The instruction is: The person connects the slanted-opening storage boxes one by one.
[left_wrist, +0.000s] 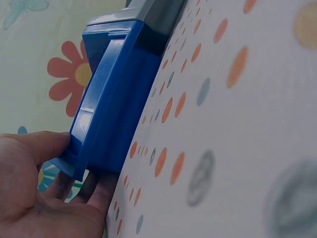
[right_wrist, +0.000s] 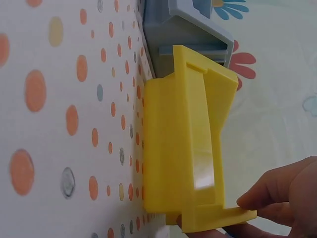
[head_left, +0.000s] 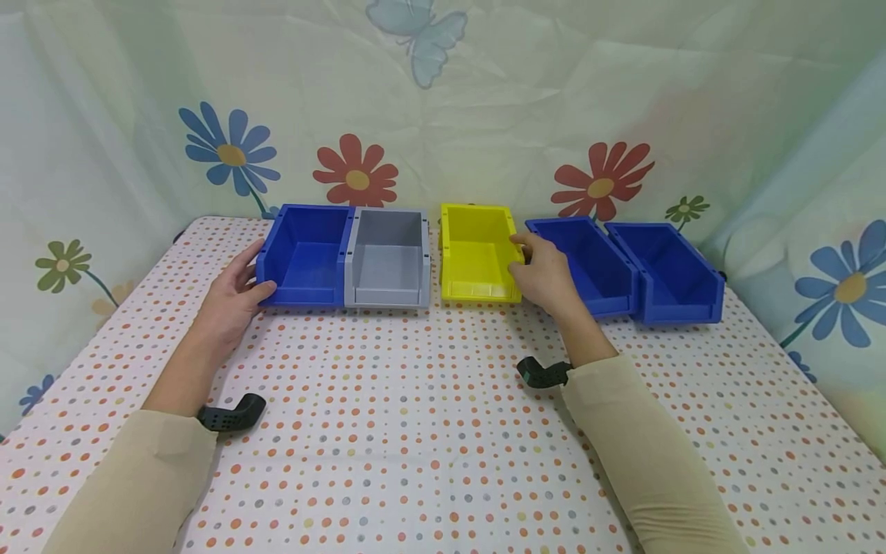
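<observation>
At the left end of a row of storage bins, my left hand point(head_left: 235, 296) holds the near left corner of a blue bin point(head_left: 309, 265). In the left wrist view, its thumb lies on the bin's front edge and its fingers are against the outer side. A grey bin point(head_left: 389, 265) sits directly against that blue bin. My right hand point(head_left: 547, 275) grips the right side wall of a yellow bin point(head_left: 477, 261), thumb and fingers on either side of the rim in the right wrist view. A narrow gap separates the yellow bin from the grey one.
Two more blue bins, one nearer point(head_left: 588, 265) the right hand and one farther right point(head_left: 667, 273), stand side by side at an angle. The dotted tablecloth point(head_left: 388, 431) spreads in front. A flowered curtain point(head_left: 512, 108) hangs behind the row.
</observation>
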Demonstrator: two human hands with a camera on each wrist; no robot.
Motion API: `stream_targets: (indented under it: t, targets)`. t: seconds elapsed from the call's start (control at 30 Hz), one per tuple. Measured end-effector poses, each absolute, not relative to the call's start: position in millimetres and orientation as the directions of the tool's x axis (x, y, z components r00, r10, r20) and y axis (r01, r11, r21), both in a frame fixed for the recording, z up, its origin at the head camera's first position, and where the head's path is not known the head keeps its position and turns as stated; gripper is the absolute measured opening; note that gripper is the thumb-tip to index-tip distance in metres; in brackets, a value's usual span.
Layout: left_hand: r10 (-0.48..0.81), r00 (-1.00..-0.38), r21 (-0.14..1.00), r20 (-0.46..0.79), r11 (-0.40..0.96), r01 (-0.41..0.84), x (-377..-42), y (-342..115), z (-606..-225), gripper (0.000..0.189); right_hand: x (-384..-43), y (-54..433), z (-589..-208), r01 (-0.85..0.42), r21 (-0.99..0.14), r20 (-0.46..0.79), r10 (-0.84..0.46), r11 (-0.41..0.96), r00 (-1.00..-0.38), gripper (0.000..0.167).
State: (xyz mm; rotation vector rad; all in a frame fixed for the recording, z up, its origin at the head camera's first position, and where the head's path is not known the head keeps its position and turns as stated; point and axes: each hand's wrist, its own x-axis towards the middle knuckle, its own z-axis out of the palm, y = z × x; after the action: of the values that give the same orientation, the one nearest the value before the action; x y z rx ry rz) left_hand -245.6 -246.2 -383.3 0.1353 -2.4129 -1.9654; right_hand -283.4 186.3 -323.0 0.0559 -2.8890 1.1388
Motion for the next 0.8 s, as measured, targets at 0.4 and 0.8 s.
stream_targets:
  t: [0.4, 0.8]
  targets:
    - [-0.076, -0.997, 0.979, -0.035, 0.196, -0.050, -245.7, -246.3, -382.9, 0.074, -281.4, 184.6, -321.0, -0.046, -0.706, 0.095, 0.030, 0.706, -0.995, 0.056]
    - [-0.086, -0.996, 0.977, -0.032, 0.209, -0.049, -245.7, -245.9, -383.4, 0.074, -272.5, 183.2, -308.5, -0.099, -0.728, 0.175, 0.044, 0.678, -0.984, 0.056]
